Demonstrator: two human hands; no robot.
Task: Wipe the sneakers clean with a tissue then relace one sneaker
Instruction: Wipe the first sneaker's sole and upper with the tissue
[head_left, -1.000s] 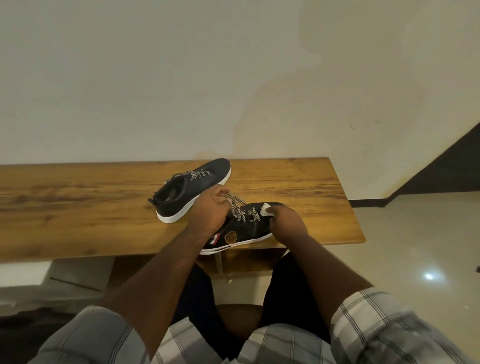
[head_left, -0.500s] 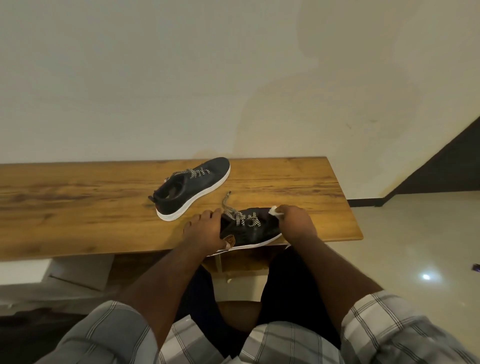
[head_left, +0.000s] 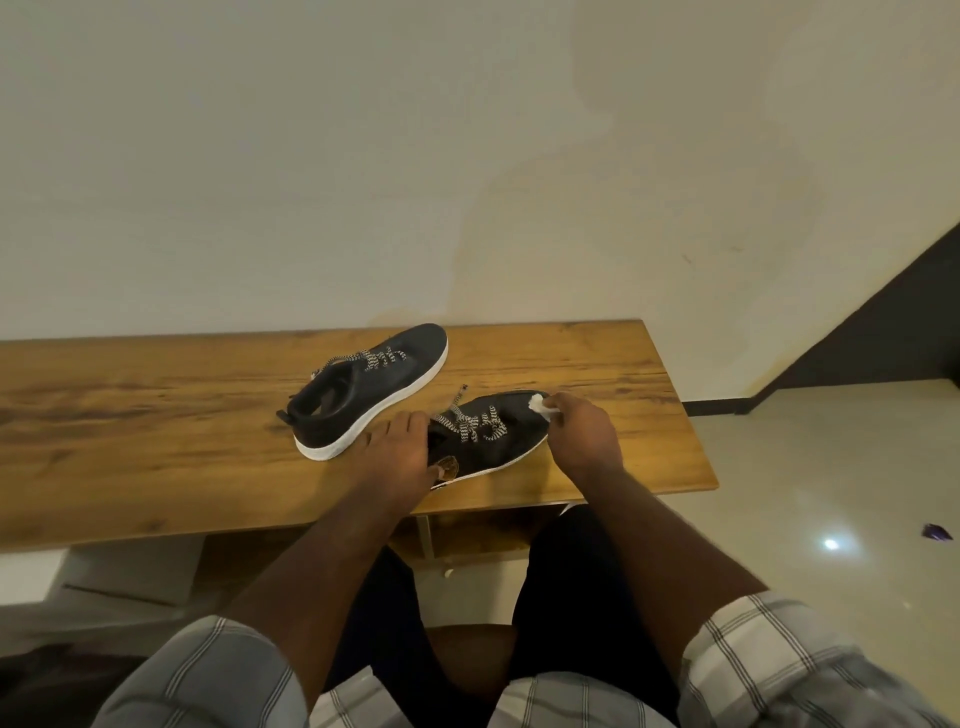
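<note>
While left hand steadies near sneaker, right hand pinches tissue.

No legible text; the near sneaker bears a gold crest badge, its lettering unreadable.

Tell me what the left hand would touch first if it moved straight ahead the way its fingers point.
Probably the heel of the far sneaker: the left hand points at it. Depth is unclear.
</note>
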